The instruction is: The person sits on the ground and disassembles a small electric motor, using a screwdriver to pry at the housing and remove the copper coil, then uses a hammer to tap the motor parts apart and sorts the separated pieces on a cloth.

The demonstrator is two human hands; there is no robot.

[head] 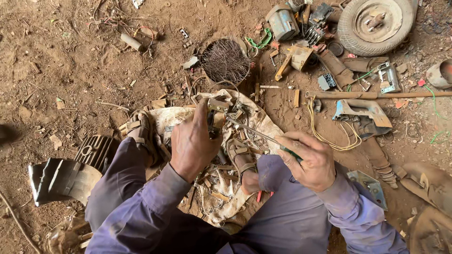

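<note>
Seated person working a small metal part with a screwdriver above a scrap-strewn cloth.

From largest to smallest: a worn tyre wheel (pixel 375 24) is lying at 1 o'clock on the dirt; the dirty cloth (pixel 188 117) is spreading at centre beneath sandalled feet; the left hand (pixel 193 143) is closing tightly around the small metal part (pixel 217 107), holding it just above centre; the right hand (pixel 308 160), at 4 o'clock, is pinching the green-handled screwdriver (pixel 263 136), its tip touching the part.
</note>
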